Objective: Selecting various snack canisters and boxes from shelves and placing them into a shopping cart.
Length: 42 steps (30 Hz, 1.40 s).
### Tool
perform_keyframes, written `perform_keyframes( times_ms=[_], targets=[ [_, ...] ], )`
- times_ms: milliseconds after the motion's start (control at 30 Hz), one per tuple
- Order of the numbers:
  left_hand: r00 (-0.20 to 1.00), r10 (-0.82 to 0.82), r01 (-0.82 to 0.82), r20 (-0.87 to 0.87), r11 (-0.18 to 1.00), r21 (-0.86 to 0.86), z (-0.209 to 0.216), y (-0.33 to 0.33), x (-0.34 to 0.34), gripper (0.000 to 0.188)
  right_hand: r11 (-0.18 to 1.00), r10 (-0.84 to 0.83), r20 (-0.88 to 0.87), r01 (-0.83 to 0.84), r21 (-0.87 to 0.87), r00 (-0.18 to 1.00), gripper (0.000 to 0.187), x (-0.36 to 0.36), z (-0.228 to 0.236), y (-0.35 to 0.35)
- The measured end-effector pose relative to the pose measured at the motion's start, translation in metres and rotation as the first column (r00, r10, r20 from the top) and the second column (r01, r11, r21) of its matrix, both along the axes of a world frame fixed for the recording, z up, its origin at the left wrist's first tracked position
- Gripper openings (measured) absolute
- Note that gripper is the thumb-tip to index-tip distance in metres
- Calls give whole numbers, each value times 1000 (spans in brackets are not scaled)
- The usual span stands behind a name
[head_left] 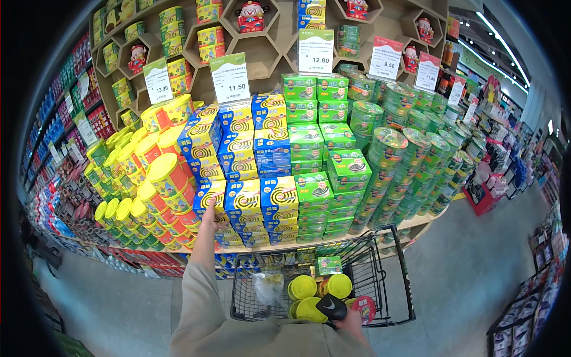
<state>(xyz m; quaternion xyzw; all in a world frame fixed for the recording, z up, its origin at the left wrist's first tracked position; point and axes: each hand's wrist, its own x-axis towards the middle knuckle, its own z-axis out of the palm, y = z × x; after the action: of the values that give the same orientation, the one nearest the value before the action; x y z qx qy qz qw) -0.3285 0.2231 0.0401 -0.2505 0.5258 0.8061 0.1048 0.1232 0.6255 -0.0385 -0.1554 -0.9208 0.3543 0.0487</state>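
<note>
My left hand [217,219] reaches to the front left stack of blue and yellow mosquito coil boxes, its fingers closed on a mosquito coil box [205,195] and its thumb against the front. Part of the fingers is hidden by the stack. Low in the view, my right hand [351,324] is closed at a black rounded object [331,307] with a pale curved mark; what kind of object it is, I cannot tell. Beside that hand lies a red-lidded tub [363,309] in the wire shopping cart [380,279]. Yellow-lidded tubs [339,286] stand next to it.
Also in the cart are a green box [329,265] and a clear plastic bag [267,288]. Green boxes [314,191] and green round tins [389,143] fill the display to the right; yellow tubs [163,169] stand left. Price cards [231,77] rise above. Shelves flank the aisle.
</note>
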Motion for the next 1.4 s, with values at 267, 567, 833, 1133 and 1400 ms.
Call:
perform_keyframes(
  times_ms=[267,567,833,1133,1400],
  targets=[
    [1000,-13,12,-19,998,-57,-7,-3,-2,65,999,-15,-68,13,-32,998,53,0,-8,-3],
    [999,-24,23,-27,997,-69,-4,-1,2,65,1000,-20,-47,19,-16,999,50,2,-7,-6],
    [999,-27,24,-35,996,-88,-2,1,11,70,998,-22,-53,19,-62,998,47,2,9,-13],
    [988,-41,36,-150,999,-35,-5,-3,27,68,994,-29,-4,28,-104,1000,44,0,18,-13],
    [981,-65,64,-184,998,-10,-7,-3,42,70,997,21,-65,-26,-77,998,44,0,12,-11]
  ],
)
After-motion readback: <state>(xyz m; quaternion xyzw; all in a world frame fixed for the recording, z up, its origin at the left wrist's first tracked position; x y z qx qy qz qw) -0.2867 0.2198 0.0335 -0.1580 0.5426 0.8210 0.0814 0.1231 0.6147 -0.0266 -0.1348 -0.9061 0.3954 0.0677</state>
